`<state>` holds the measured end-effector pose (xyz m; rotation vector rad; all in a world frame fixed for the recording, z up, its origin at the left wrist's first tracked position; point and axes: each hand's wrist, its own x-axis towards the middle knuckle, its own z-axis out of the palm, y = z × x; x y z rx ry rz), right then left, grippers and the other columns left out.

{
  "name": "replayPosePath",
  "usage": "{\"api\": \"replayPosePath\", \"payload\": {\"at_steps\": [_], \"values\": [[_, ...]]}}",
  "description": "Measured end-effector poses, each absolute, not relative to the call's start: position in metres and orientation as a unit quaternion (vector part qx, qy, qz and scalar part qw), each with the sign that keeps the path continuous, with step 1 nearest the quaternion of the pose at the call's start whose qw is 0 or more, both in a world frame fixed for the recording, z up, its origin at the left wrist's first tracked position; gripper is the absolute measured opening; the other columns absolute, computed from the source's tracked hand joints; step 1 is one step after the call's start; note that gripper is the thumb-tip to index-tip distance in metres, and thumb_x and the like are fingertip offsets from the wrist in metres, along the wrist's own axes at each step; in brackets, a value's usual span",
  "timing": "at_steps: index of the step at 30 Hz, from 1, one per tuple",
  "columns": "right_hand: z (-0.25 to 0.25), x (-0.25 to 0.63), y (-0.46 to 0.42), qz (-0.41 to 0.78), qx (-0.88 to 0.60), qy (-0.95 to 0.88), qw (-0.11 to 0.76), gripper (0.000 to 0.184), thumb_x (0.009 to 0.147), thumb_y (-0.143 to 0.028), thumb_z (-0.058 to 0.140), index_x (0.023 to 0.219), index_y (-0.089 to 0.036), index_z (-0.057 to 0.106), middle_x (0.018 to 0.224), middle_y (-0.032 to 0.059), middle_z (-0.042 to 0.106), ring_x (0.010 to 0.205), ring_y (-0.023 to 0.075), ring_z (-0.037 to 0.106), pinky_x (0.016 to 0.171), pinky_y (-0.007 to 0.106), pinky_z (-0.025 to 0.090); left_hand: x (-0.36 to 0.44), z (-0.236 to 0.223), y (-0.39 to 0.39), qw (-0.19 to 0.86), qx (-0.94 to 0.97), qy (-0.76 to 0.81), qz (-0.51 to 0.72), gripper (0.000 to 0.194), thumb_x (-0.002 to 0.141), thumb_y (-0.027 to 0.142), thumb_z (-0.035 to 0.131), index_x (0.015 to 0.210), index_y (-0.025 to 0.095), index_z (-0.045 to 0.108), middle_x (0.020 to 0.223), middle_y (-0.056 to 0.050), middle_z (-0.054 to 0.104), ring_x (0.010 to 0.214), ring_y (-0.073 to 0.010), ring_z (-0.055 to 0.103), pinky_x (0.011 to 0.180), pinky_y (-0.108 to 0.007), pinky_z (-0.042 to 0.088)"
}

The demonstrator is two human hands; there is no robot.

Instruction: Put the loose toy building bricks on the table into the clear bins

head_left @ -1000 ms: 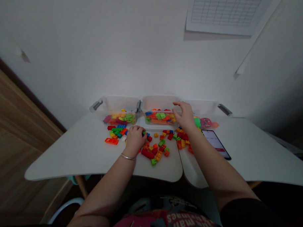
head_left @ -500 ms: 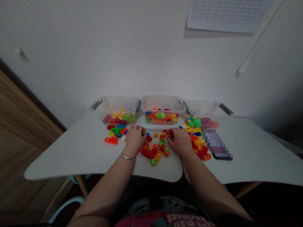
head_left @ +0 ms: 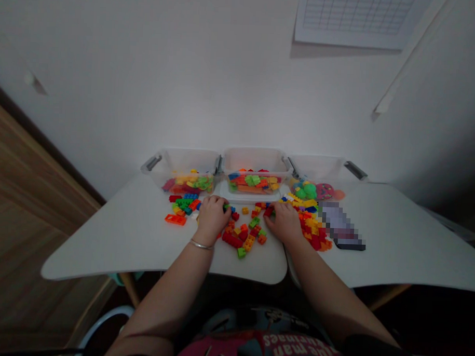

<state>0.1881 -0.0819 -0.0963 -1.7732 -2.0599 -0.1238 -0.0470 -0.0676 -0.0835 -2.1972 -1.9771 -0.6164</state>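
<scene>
My left hand [head_left: 212,217] rests on the table among toy bricks, fingers curled down; a bit of green and something dark show at its fingertips, but what it holds is hidden. Opposite it, my right hand [head_left: 285,221] has thumb and fingers closed around a small red toy brick [head_left: 268,212]. Between the hands lie loose bricks: a long red one [head_left: 232,240], a yellow one [head_left: 249,243] and a light green one [head_left: 241,253]. Left of my left hand are green bricks [head_left: 181,203] and a flat orange piece [head_left: 175,219].
Three clear bins stand along the wall: the left bin [head_left: 187,160] and middle bin [head_left: 257,160] with mixed pieces, the right bin [head_left: 319,168] with rounded toys. A heap of yellow and red pieces [head_left: 315,230] and a phone [head_left: 342,226] lie right. A seam divides the tabletop [head_left: 114,236].
My right hand came down from above the middle bin to the bricks on the table and closed at the red toy brick. My left hand has stayed in place.
</scene>
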Motion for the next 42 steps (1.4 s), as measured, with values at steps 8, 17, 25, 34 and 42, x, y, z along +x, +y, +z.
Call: {"api": "replayPosePath", "payload": {"at_steps": [8, 17, 25, 34, 42], "values": [[-0.096, 0.189, -0.079, 0.002, -0.554, -0.794, 0.248, 0.026, 0.082, -0.031, 0.062, 0.104, -0.018, 0.062, 0.102, 0.0095, 0.068, 0.101, 0.0266, 0.059, 0.089, 0.039, 0.043, -0.048, -0.085, -0.065, 0.068, -0.728, -0.65, -0.207, 0.024, 0.086, 0.032, 0.056, 0.099, 0.02, 0.071, 0.105, -0.009, 0.067, 0.104, -0.0279, 0.054, 0.094, -0.039, 0.043], [-0.096, 0.206, -0.074, 0.05, -0.475, -0.643, 0.599, 0.032, 0.08, -0.034, 0.062, 0.108, -0.02, 0.058, 0.103, 0.009, 0.065, 0.089, 0.0213, 0.061, 0.08, 0.038, 0.051, -0.048, -0.083, -0.066, 0.059, -0.726, -0.653, -0.207, 0.025, 0.086, 0.032, 0.055, 0.101, 0.02, 0.071, 0.106, -0.009, 0.067, 0.106, -0.0283, 0.053, 0.095, -0.039, 0.043], [-0.038, 0.202, -0.043, 0.062, -0.472, -0.527, 0.704, 0.035, 0.081, -0.041, 0.06, 0.109, -0.021, 0.053, 0.109, 0.0075, 0.061, 0.092, 0.0187, 0.059, 0.076, 0.033, 0.05, -0.047, -0.082, -0.067, 0.059, -0.727, -0.654, -0.201, 0.026, 0.086, 0.032, 0.054, 0.102, 0.02, 0.071, 0.108, -0.01, 0.067, 0.106, -0.0284, 0.053, 0.095, -0.04, 0.043], [0.01, 0.192, 0.027, 0.032, -0.541, -0.672, 0.504, 0.03, 0.079, -0.031, 0.061, 0.104, -0.016, 0.064, 0.107, 0.0101, 0.069, 0.097, 0.0233, 0.06, 0.091, 0.04, 0.047, -0.047, -0.079, -0.067, 0.039, -0.722, -0.658, -0.21, 0.025, 0.086, 0.033, 0.055, 0.101, 0.021, 0.071, 0.108, -0.01, 0.067, 0.109, -0.0287, 0.053, 0.094, -0.04, 0.044], [0.014, 0.181, 0.029, 0.076, -0.648, -0.68, 0.335, 0.023, 0.079, -0.038, 0.065, 0.095, -0.022, 0.071, 0.098, 0.0066, 0.071, 0.091, 0.0233, 0.064, 0.085, 0.038, 0.048, -0.049, -0.082, -0.064, 0.03, -0.722, -0.658, -0.212, 0.026, 0.085, 0.034, 0.056, 0.101, 0.022, 0.072, 0.107, -0.009, 0.067, 0.109, -0.028, 0.052, 0.096, -0.04, 0.043]]}}
